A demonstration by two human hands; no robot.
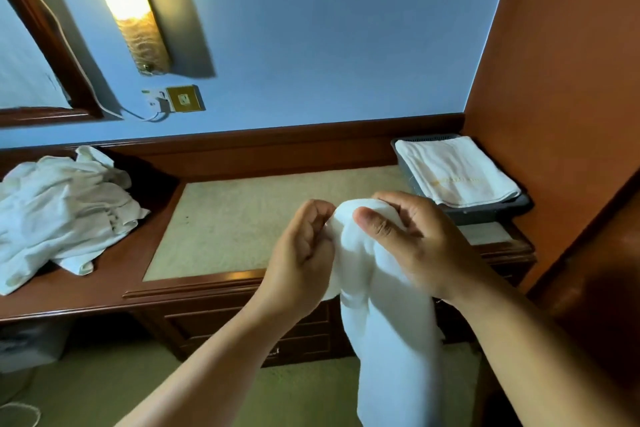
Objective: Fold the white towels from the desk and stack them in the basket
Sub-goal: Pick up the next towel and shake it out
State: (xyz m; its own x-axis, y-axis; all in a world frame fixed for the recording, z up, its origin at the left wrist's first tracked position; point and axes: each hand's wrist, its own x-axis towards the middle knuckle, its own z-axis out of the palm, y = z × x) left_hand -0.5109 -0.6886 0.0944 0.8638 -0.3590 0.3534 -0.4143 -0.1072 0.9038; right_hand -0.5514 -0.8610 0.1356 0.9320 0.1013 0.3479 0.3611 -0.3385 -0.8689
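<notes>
Now I have both hands up in front of the basket (491, 213), meeting on one white towel (388, 340). My left hand (304, 253) has its fingers curled in and pinches the towel's upper edge. My right hand (415, 246) grips the same bunched top, thumb over the near side and fingers wrapped behind. The rest of the towel hangs straight down from them, past the front edge of the tabletop (242, 229) and towards the carpeted floor (104, 385).

The basket is dark grey and sits at the far right end of the tabletop, tight against a tall brown side panel (554, 80). A folded towel (457, 170) lies flat in it, spilling a little over the near rim. My right hand overlaps the basket's near left corner in my view, so I can't tell whether they touch.

Well to the left of the basket, at the other end of the tabletop, a loose pile of towels (59, 211) lies crumpled. Between pile and basket the tabletop shows a pale inset surface.

On the blue wall behind and left of the basket I see a lit wall lamp (126, 7), a brass socket plate (185, 99) with a white cable plugged beside it, and a wooden mirror frame (52, 45). Below the tabletop, left of the hanging towel, is a drawer front (259, 326).
</notes>
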